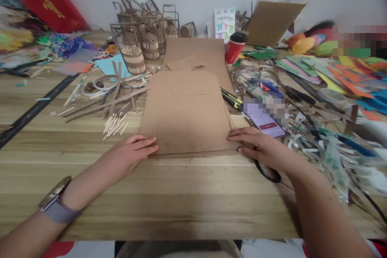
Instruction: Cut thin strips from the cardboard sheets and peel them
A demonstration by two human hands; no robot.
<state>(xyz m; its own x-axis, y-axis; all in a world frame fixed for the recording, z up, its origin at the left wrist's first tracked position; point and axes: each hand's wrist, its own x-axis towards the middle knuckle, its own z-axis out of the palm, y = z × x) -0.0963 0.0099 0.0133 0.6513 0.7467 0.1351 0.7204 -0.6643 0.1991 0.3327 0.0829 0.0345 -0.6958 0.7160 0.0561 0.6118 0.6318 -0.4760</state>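
A stack of brown cardboard sheets [187,117] lies flat on the wooden table in front of me. My left hand [134,151] rests on its near left corner, fingers stretched out and slightly apart. On the near right corner lies my right hand [261,145], its fingers extended over the sheet's edge. Beneath the right wrist a black loop handle [269,175] shows; the rest of that tool is hidden. Small cardboard pieces [184,63] sit at the far end of the stack. A yellow and black utility knife [231,98] is beside its right edge.
Small lantern-like baskets [133,58] cluster at the back left. Short pale sticks [113,125] and brown strips [121,100] lie left of the stack. To the right are a red cup [234,48], a phone [264,121], tape rolls and coloured sheets [302,68].
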